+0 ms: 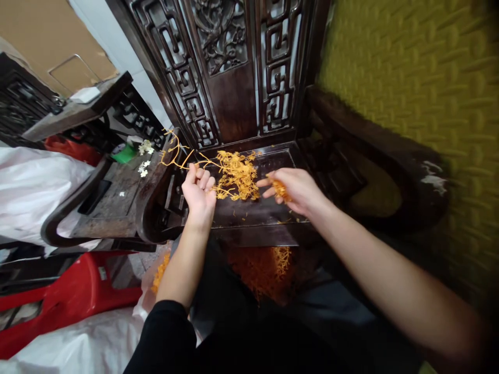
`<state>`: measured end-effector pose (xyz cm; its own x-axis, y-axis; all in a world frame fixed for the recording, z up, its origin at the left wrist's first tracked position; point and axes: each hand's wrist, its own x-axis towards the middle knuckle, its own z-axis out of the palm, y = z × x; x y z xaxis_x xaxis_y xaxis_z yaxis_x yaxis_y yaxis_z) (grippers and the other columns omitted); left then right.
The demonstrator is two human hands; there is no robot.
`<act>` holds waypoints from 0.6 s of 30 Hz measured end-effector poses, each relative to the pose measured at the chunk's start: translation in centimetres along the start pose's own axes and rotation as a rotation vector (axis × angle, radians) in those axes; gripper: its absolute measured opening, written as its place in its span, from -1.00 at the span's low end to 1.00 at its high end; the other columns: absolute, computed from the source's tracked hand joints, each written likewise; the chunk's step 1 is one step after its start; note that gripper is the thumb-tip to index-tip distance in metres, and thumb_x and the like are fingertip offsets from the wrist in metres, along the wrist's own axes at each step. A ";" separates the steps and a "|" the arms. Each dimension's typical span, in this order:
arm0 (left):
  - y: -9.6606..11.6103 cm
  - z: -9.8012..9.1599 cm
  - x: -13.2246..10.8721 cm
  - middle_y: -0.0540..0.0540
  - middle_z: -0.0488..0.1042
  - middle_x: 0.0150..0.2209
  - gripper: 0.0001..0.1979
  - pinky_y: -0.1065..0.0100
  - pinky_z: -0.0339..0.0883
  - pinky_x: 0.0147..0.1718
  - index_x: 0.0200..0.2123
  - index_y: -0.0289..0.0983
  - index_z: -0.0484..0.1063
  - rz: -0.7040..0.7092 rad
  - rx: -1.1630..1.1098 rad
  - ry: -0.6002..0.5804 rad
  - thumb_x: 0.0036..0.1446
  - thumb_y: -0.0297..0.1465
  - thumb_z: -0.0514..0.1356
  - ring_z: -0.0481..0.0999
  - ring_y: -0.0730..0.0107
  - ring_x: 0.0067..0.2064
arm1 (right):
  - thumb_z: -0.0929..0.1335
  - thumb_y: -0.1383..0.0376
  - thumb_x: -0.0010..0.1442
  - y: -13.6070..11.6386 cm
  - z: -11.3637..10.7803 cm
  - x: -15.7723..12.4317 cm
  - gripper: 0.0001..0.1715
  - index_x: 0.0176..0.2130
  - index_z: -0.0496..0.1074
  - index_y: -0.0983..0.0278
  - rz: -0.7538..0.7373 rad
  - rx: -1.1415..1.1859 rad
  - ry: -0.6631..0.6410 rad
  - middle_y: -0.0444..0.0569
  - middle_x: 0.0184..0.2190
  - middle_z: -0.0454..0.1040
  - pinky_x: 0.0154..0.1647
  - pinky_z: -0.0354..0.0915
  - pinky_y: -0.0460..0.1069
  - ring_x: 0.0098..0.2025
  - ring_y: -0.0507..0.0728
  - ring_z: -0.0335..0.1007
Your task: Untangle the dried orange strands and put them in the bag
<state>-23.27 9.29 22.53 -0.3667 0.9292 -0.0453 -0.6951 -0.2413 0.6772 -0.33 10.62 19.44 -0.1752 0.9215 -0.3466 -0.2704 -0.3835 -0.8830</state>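
Observation:
My left hand [198, 192] is closed, pinching a thin orange branching stem [174, 160] whose twigs stick out to the upper left. A pile of orange curled, branching plastic-looking pieces [238, 174] lies on the dark wooden chair seat [268, 213] between my hands. Right of the pile, my right hand [292, 191] is curled around a small bunch of orange pieces [280, 190], its index finger pointing toward the pile. How the stem in my left hand meets the pile is hard to make out.
The carved chair back [234, 98] rises behind the seat. Below it sits a heap of orange branches [257, 267]. At left are a second wooden chair [113, 208], white sacks [35, 192] and a red plastic stool [81, 285]. A yellow textured surface [413, 67] stands at right.

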 end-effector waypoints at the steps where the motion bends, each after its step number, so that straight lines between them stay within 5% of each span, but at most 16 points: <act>1: -0.3 0.0 -0.1 0.13 0.05 -0.58 -0.75 0.53 -0.13 -0.74 -0.39 -0.26 0.24 0.003 0.000 -0.017 0.40 -0.40 0.08 -0.06 0.67 -0.68 | 0.40 0.35 0.08 0.6 0.6 -0.3 -0.89 -0.32 0.43 0.34 0.043 -0.043 -0.060 0.16 -0.28 0.63 -0.80 0.13 -0.16 -0.57 0.06 0.51; 6: -0.5 -0.2 -0.1 0.13 0.07 -0.58 -0.76 0.53 -0.12 -0.74 -0.39 -0.26 0.25 0.005 0.004 -0.035 0.37 -0.41 0.13 -0.05 0.67 -0.68 | 0.48 0.36 0.01 3.4 2.2 -1.1 -0.66 -0.15 0.55 0.34 0.097 -0.171 -0.279 0.09 -0.28 0.64 -0.78 0.14 -0.15 -0.61 -0.01 0.39; 10: -0.6 0.0 -0.4 0.13 0.06 -0.56 -0.74 0.54 -0.13 -0.74 -0.41 -0.26 0.23 -0.013 0.025 -0.027 0.38 -0.40 0.13 -0.06 0.68 -0.67 | 0.57 0.18 0.00 4.2 2.6 -1.6 -0.51 -0.09 0.56 0.31 0.148 -0.204 -0.489 -0.15 -0.54 0.45 -0.75 0.05 -0.19 -0.63 -0.09 0.17; 14: -1.7 0.5 -1.1 0.14 0.02 -0.56 -0.70 0.53 -0.15 -0.73 -0.43 -0.26 0.20 -0.025 0.105 -0.016 0.35 -0.34 0.18 -0.08 0.67 -0.66 | 0.43 -0.04 0.19 4.0 3.8 -2.0 -0.53 -0.25 0.51 0.34 0.112 -0.150 -0.500 -0.27 -0.65 0.20 -0.76 -0.09 -0.20 -0.69 -0.12 -0.01; 18: -1.5 0.3 0.1 0.14 0.03 -0.57 -0.70 0.50 -0.16 -0.73 -0.44 -0.26 0.18 -0.028 0.068 0.052 0.38 -0.37 0.14 -0.09 0.66 -0.67 | 0.40 0.11 0.22 3.5 4.0 -2.5 -0.67 -0.41 0.45 0.32 -0.078 -0.383 -0.487 -0.27 -0.74 0.19 -0.75 0.00 -0.17 -0.73 -0.10 0.04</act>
<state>-22.06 9.80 21.75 -0.3804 0.9192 -0.1020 -0.6625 -0.1939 0.7235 -4.61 6.76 18.51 -0.6048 0.7777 -0.1716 0.0428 -0.1835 -0.9821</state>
